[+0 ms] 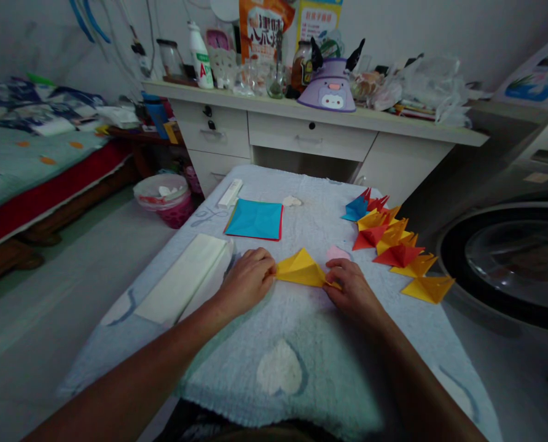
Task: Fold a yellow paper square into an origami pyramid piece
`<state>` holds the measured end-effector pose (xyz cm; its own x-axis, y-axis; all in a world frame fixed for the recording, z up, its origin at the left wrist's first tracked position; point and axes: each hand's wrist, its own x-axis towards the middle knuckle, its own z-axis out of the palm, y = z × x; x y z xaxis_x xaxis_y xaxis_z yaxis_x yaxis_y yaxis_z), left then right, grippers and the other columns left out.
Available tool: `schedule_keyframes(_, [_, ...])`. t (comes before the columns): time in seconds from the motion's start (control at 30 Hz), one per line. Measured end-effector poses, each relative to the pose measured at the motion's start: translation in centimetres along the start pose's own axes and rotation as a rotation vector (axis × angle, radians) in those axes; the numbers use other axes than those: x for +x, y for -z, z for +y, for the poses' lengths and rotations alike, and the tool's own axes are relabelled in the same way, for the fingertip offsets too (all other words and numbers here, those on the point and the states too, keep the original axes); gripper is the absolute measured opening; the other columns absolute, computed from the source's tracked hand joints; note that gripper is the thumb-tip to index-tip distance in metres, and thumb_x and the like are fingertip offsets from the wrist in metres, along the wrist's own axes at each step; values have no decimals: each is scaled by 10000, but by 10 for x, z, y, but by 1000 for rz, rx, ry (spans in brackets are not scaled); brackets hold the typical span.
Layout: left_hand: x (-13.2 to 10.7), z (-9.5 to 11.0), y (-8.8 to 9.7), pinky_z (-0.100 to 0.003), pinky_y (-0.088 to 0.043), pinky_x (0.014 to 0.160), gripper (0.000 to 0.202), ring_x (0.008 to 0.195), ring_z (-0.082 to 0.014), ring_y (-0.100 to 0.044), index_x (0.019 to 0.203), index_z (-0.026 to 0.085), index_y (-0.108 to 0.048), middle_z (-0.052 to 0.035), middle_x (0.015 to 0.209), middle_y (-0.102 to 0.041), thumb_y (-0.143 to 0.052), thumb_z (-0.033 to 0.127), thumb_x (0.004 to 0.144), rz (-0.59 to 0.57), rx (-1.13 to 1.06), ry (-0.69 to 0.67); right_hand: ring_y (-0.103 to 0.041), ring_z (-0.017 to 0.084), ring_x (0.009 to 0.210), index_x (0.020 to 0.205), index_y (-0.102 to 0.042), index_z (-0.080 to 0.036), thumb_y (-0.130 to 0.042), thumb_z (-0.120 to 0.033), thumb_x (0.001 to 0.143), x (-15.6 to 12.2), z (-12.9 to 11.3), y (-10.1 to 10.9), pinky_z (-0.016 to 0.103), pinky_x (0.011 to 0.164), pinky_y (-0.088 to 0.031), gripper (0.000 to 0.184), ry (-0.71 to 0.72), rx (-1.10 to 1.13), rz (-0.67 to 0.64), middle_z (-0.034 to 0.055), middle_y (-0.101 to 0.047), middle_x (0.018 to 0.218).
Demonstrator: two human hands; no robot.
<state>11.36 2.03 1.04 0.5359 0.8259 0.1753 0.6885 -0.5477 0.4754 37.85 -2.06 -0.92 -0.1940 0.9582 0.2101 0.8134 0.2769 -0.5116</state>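
A folded yellow paper (300, 269) lies on the towel-covered table (301, 344) between my two hands. My left hand (249, 279) is curled and pinches the paper's left corner. My right hand (350, 285) is closed with its fingertips pressing the paper's right corner. A small pink paper piece (337, 252) lies just beyond my right hand. A row of folded paper shapes (396, 248) in blue, red, orange and yellow runs along the table's right side. A stack of flat square sheets (255, 219), blue on top, sits farther back.
A long white folded sheet (184, 282) lies at the table's left edge, a white box (230, 193) at the far left corner. Behind stands a cluttered desk (311, 116); a bed (34, 166) and a pink bin (163, 197) at left, a washing machine drum (508, 258) at right.
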Motion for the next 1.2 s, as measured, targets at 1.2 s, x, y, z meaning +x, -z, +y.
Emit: schedule_keyframes(1.2, [16,-4,-23,-206,-394,581,483,622,-110,-547,1314,210,-508,14,821,-637,-508,192,831,80,-623,205,-459,285,1122,1137,-690,-268,-526,-231,901,-5,-24,-24,492,969,-347,290,88,-233,81,88,-605,1187])
